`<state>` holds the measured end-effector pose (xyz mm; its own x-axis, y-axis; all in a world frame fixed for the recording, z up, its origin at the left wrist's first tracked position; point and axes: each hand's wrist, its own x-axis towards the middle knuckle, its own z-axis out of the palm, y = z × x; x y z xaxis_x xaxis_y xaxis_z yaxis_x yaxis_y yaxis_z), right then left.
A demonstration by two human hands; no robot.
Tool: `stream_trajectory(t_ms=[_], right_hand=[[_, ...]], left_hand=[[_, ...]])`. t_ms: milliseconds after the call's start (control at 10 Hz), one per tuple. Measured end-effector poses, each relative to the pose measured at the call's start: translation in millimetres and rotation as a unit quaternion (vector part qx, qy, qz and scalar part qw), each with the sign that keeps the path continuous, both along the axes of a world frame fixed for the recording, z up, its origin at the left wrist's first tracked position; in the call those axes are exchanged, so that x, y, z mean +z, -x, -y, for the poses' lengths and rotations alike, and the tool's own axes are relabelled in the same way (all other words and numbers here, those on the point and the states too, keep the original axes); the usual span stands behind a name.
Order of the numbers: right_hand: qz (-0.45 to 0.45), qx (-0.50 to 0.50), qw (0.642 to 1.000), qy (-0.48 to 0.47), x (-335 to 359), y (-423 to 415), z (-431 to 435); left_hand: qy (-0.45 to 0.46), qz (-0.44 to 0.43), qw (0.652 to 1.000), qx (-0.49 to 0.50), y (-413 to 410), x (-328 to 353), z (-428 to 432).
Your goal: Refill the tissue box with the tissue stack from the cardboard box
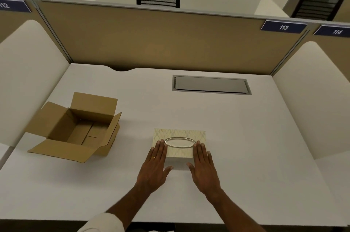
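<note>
A cream, leaf-patterned tissue box [179, 135] with a silver oval opening [180, 142] sits on the white desk in front of me. My left hand [155, 165] lies flat with its fingers on the box's left end. My right hand [203, 165] lies flat with its fingers on the right end. Both hands have straight fingers and hold nothing. An open brown cardboard box [75, 129] stands to the left with its flaps spread; its inside looks bare, and no tissue stack shows anywhere.
A grey cable hatch [211, 85] is set into the white desk [246, 146] at the back. A tan partition [151, 38] closes the far side, with white side dividers [28, 72] left and right. Black chairs stand beyond the partition.
</note>
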<state>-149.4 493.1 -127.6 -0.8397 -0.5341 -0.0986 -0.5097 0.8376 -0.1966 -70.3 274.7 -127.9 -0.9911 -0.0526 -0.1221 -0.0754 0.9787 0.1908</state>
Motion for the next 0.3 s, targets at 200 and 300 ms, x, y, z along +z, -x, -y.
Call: stream_trajectory(t_ms=[200,300], right_hand=[[0.001,-0.008,1.0,-0.008,8,14,10],[0.006,-0.044,0.998,0.04,15,21,16]], left_hand=[[-0.012,0.013,1.0,0.006,14,12,3],[-0.027,0.016,0.999,0.016,25,22,10]])
